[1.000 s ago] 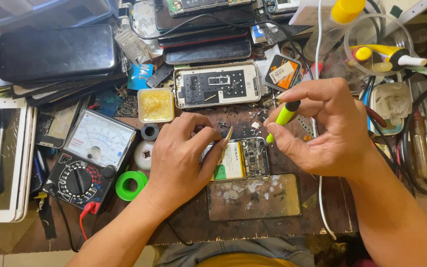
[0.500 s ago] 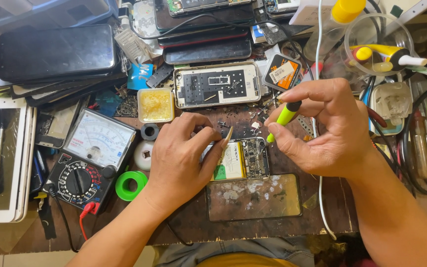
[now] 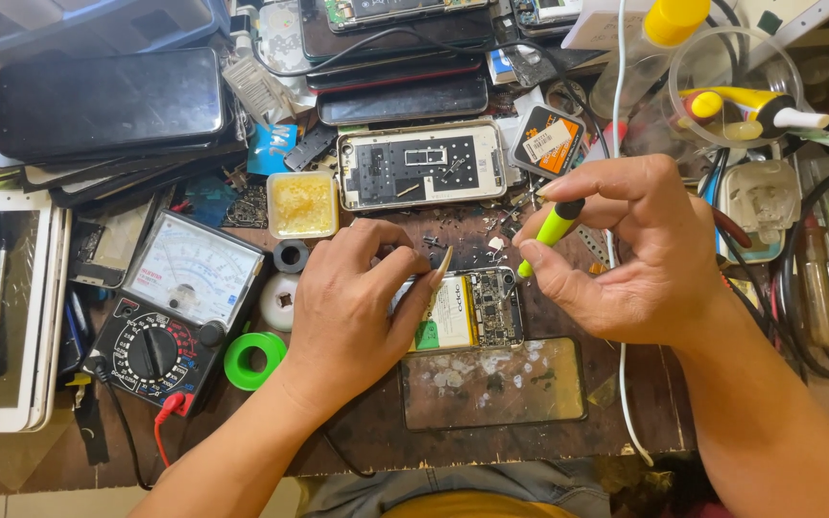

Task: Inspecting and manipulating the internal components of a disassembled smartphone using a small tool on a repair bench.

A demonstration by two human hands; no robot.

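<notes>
Left hand (image 3: 352,307) lies across the opened phone (image 3: 467,312) at the middle of the workbench (image 3: 357,436), fingers curled, pinning it down; thumb and forefinger pinch a thin pale pick (image 3: 441,264) that stands up over the phone's top edge. Right hand (image 3: 626,254) grips a small screwdriver with a yellow-green handle (image 3: 551,230) between thumb and fingers, tip slanting down toward the phone's upper right corner, where the circuit board shows. Cannot tell whether the tip touches a screw; too small.

The phone lies back-off, battery and board exposed, just above a loose glass screen panel (image 3: 491,384). Another opened phone shell (image 3: 421,165) sits further back, a small tub of yellow paste (image 3: 302,203) to its left. A multimeter (image 3: 179,297) and a green tape roll (image 3: 253,360) sit left of the left hand.

Step, as I judge it: mid-teardown, working on a screw or clip at the board's corner. The next move would call for a steady left-hand hold, the driver tip seated square, light pressure, and care with tiny loose parts on the cluttered surface.
</notes>
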